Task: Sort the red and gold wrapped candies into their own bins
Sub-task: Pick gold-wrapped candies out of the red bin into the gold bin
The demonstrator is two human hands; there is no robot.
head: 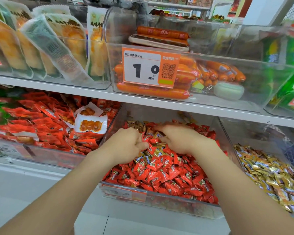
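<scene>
two bare forearms are stretched forward from the bottom edge into the middle bin (159, 203) on the lower shelf. the left hand (126, 145) is sunk into the sweets near the bin's middle with its fingers curled; whether anything is grasped in them cannot be told. the right hand (180, 139) is laid palm down just beside it, toward the back wall, its fingers stretched out and blurred, with nothing seen clenched. the bin is heaped with red candies (168, 175), and a few gold candies (157, 150) are mixed in between and behind the hands. a gold pile (270, 170) is kept in the bin to the right, red packets (41, 129) in the bin to the left. sausages (153, 92) and a price tag (149, 67) are seen on the shelf above.
</scene>
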